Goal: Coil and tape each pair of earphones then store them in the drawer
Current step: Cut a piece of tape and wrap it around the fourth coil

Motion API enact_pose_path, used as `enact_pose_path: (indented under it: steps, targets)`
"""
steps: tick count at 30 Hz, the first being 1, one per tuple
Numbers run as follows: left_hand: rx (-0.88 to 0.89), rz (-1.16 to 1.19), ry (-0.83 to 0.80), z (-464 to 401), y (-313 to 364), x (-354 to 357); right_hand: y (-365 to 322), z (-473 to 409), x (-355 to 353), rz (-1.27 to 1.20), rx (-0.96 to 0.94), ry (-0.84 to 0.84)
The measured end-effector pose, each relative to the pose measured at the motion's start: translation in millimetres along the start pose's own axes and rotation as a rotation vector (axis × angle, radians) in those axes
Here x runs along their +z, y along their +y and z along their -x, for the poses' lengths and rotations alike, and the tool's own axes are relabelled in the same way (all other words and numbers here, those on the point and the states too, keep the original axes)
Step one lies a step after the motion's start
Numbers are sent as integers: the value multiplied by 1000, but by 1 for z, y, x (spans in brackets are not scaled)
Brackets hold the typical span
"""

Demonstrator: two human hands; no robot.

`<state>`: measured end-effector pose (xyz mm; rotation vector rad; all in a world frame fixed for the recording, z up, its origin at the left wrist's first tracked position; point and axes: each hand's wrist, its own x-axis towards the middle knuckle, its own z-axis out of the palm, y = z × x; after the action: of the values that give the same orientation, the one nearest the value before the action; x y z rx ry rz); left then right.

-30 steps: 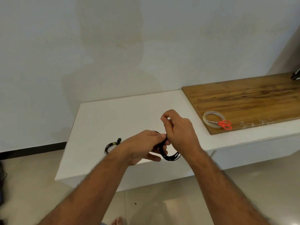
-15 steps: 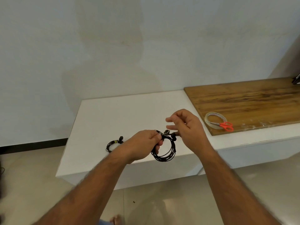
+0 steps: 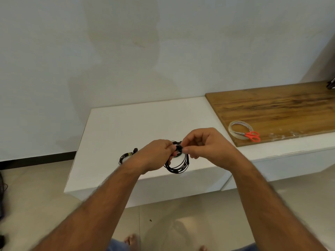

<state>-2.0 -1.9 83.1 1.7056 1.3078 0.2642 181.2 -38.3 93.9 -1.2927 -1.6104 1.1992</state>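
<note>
Earphones (image 3: 176,164) hung coiled between our hands over the white counter's (image 3: 145,124) front edge, left hand (image 3: 155,153) and right hand (image 3: 204,144) both pinching the loop's top, its loops drooping below.

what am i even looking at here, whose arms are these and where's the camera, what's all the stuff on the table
There is no machine here: these are a person's two bare arms, filmed by a camera worn on their head, looking forward and down. The left hand grips a coil of black earphones in the air above the white counter, while the right hand pinches the top of the same coil. A second coiled pair lies on the counter, left of the hands. To the right, on a wooden board, a roll of clear tape lies with orange-handled scissors.
</note>
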Motion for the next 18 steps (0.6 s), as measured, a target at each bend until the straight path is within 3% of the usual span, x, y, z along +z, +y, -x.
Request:
enact_pose_path:
  steps: [6,18]
  targets:
    - [-11,68,-46,1,5,1,2,-2,12,260,-26,78]
    - [-28,151,-64,6,13,-6,-2,-2,20,458,-168,184]
